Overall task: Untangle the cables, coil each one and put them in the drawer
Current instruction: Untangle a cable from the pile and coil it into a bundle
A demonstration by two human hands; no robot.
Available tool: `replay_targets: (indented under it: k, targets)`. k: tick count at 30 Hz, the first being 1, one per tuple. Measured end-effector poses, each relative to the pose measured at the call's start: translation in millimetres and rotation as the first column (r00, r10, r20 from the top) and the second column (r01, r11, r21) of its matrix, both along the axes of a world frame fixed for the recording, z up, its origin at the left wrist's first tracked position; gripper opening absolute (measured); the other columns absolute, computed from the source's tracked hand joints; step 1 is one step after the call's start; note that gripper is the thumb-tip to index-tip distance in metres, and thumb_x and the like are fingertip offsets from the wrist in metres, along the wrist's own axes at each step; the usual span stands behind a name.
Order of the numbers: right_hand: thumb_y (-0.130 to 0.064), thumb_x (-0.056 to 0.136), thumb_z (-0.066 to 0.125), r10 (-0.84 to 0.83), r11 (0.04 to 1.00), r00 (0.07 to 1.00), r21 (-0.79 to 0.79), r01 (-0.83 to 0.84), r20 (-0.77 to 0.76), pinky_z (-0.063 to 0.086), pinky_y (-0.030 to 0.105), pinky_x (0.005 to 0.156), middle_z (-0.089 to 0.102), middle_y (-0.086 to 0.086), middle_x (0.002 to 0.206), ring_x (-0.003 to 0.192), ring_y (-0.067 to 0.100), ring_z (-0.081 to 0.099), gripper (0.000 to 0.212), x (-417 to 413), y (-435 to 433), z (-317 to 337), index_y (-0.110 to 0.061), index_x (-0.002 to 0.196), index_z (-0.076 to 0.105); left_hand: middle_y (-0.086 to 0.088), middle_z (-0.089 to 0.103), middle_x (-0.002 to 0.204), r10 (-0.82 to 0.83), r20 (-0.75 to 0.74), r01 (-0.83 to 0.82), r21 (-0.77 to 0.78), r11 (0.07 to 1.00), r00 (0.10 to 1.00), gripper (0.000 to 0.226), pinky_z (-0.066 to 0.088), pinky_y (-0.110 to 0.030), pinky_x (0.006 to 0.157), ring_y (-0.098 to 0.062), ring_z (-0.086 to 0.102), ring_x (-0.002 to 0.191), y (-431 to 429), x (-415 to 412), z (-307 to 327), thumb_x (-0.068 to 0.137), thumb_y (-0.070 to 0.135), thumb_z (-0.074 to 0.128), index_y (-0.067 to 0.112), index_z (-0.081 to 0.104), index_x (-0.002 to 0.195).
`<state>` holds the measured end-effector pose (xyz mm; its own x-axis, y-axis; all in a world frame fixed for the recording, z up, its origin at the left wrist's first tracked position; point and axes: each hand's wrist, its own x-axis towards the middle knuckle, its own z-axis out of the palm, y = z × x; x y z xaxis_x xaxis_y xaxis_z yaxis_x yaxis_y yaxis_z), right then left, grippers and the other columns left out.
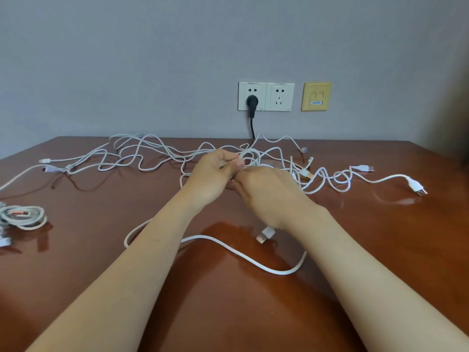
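A tangle of several white cables (142, 158) sprawls across the far half of the brown table (101, 262). My left hand (213, 174) pinches a small bundle of white cable loops (250, 156) between thumb and fingers, above the table's middle. My right hand (269, 194) is just beside it, fingers curled on the same bundle from the right; its fingertips are hidden. One loose white cable (238, 255) runs under both forearms, its plug (265, 235) lying near my right wrist. A coiled white cable (24, 215) lies at the left edge. No drawer is in view.
USB plugs (416, 188) lie at the cables' ends on the right. A black plug (252, 101) sits in a wall socket behind the table, its cord dropping behind the table's back edge. A yellow wall plate (316, 96) is to its right.
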<state>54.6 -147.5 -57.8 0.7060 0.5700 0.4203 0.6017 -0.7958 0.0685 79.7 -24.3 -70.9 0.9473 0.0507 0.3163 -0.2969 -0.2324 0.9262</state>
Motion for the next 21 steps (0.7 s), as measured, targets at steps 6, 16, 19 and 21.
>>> replay_targets:
  k: [6, 16, 19, 21]
  targets:
    - [-0.010, 0.080, 0.063, -0.005, 0.987, 0.989, 0.161, -0.020, 0.149, 0.006, 0.017, 0.049, 0.056, 0.013, 0.097, 0.064, 0.031, 0.057, 0.006, 1, -4, 0, -0.007, 0.083, 0.067, 0.010, 0.051, 0.042, -0.116, -0.064, 0.106, -0.149, 0.983, 0.991, 0.014, 0.032, -0.010, 0.041, 0.000, 0.042, 0.035, -4, -8, 10, 0.097, 0.009, 0.046, 0.009, 0.056, 0.087]
    - [-0.006, 0.076, 0.067, 0.011, 0.989, 0.995, 0.145, -0.026, 0.102, 0.016, 0.020, 0.044, 0.058, 0.007, 0.126, 0.075, 0.029, 0.066, 0.011, 0, -11, 3, -0.011, 0.085, 0.070, -0.003, 0.051, 0.066, -0.102, -0.170, 0.063, -0.217, 0.974, 0.980, 0.018, 0.034, -0.012, 0.045, -0.002, 0.042, 0.044, -1, -9, 5, 0.096, 0.010, 0.048, 0.015, 0.056, 0.082]
    - [-0.014, 0.092, 0.052, 0.010, 0.995, 0.999, 0.102, -0.015, 0.051, 0.029, 0.029, 0.058, 0.039, 0.002, 0.146, 0.096, 0.032, 0.062, 0.021, -2, -7, 4, -0.011, 0.108, 0.065, 0.000, 0.053, 0.062, -0.006, -0.128, -0.001, -0.051, 0.999, 0.992, 0.019, 0.033, -0.012, 0.043, 0.002, 0.042, 0.036, -5, -7, 1, 0.094, 0.008, 0.050, 0.020, 0.053, 0.081]
    - [-0.022, 0.098, 0.039, -0.049, 0.998, 0.999, 0.046, 0.049, 0.005, 0.032, 0.031, 0.071, 0.026, -0.006, 0.152, 0.110, 0.030, 0.055, 0.030, -2, -10, 6, -0.018, 0.121, 0.057, 0.001, 0.054, 0.063, 0.019, -0.121, -0.018, 0.009, 1.000, 0.992, 0.022, 0.035, -0.014, 0.045, 0.001, 0.045, 0.041, -7, -6, -2, 0.093, 0.005, 0.049, 0.021, 0.052, 0.078]
